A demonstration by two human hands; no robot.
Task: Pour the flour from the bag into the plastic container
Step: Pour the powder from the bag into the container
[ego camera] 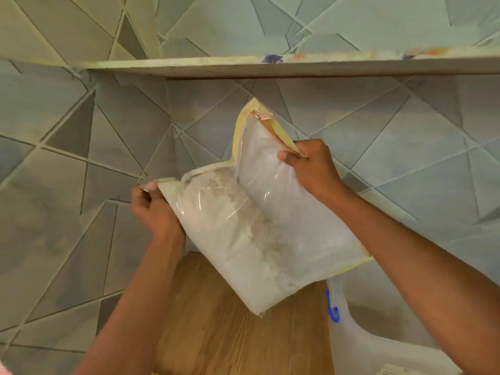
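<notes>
A clear plastic bag of white flour (259,226) with a yellow taped rim hangs in the air above the wooden surface, held by both hands. My left hand (154,209) pinches the bag's left top corner. My right hand (311,166) pinches the right side of the rim near a copper-coloured clip. Flour fills the lower half of the bag. At the lower right, a translucent white plastic container (378,345) with a blue mark on its side is partly cut off by the frame edge and partly hidden by my right forearm.
A wooden table surface (230,334) lies below the bag. A tiled wall with a geometric pattern (81,158) fills the background. A narrow shelf (270,66) runs across the wall above the bag.
</notes>
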